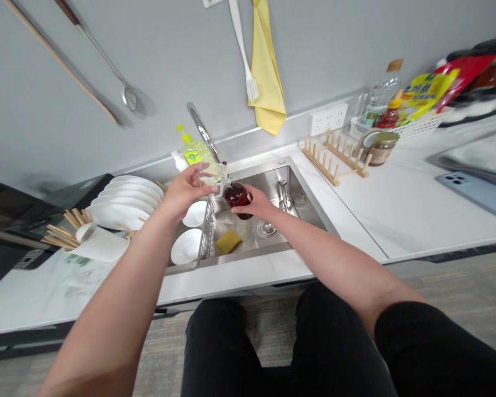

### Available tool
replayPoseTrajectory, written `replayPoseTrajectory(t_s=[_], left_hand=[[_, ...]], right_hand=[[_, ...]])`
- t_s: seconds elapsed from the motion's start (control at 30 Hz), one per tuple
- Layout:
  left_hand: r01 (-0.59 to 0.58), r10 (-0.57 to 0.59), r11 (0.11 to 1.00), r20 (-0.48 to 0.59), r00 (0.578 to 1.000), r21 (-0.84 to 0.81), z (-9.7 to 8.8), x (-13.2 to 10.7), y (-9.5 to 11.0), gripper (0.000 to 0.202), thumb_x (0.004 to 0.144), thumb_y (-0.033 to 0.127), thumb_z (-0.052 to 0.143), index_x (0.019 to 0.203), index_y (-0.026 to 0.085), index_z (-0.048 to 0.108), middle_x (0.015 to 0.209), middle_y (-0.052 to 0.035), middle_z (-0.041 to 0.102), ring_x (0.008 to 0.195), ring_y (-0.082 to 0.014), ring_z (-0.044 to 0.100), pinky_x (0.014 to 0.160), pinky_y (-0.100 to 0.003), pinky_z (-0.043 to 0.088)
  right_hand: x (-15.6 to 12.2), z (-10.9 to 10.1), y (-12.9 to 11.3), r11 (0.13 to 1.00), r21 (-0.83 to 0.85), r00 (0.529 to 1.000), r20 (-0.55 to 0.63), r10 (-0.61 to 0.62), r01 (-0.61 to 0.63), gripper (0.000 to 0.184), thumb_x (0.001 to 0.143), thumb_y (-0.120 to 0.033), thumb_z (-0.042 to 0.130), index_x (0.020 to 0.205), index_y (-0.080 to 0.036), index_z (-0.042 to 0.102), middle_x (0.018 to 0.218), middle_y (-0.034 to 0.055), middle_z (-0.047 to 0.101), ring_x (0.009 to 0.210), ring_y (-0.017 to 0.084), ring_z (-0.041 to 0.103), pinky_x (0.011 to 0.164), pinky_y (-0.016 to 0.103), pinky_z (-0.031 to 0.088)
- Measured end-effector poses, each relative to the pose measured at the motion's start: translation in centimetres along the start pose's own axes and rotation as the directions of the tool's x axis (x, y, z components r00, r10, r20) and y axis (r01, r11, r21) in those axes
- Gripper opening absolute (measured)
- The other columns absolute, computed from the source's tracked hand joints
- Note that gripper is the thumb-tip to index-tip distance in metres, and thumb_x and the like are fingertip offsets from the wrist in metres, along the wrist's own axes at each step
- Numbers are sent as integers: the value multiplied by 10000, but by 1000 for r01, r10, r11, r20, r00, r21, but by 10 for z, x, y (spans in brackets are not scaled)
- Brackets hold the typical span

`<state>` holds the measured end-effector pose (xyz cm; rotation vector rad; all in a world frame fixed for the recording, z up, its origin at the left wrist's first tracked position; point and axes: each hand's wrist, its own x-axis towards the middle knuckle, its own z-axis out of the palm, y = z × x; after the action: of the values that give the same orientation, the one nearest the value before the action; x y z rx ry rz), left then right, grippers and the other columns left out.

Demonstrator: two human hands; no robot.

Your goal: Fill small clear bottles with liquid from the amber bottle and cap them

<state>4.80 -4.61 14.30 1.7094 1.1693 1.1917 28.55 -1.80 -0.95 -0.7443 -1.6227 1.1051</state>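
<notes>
My left hand (186,190) is closed around a clear transparent cup (215,177), held on its side over the sink's left edge. My right hand (257,204) grips a dark red bottle (238,200). The bottle is tilted, its neck pointing left at the mouth of the cup. Whether liquid passes between them I cannot tell. Below both hands is the steel sink (310,212), with a yellow sponge (228,241) near its front. Behind the cup stands a yellow-green pump bottle (193,151) beside the faucet (202,129).
Stacked white plates (126,198) and a white holder with chopsticks (101,245) stand left. White bowls (187,246) sit in the left basin. A wooden rack (334,157), a jar (383,148) and a phone (477,193) are right. A yellow cloth (268,77) hangs on the wall.
</notes>
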Motion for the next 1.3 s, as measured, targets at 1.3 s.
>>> replayPoseTrajectory(t_s=[1.3], left_hand=[[-55,-94,954,-465,880,-296,-2,-210,-143,811,655,418,1047,1360,271,674,1273,-76,712,1187,-282,703,1076,-486,571]], right_hand=[[-167,-62,-60,965,-221,826,-563,-8,-142,790,659,-612,997,1298,-223,743,1235,119,841,1125,361,783,1100,552,608]])
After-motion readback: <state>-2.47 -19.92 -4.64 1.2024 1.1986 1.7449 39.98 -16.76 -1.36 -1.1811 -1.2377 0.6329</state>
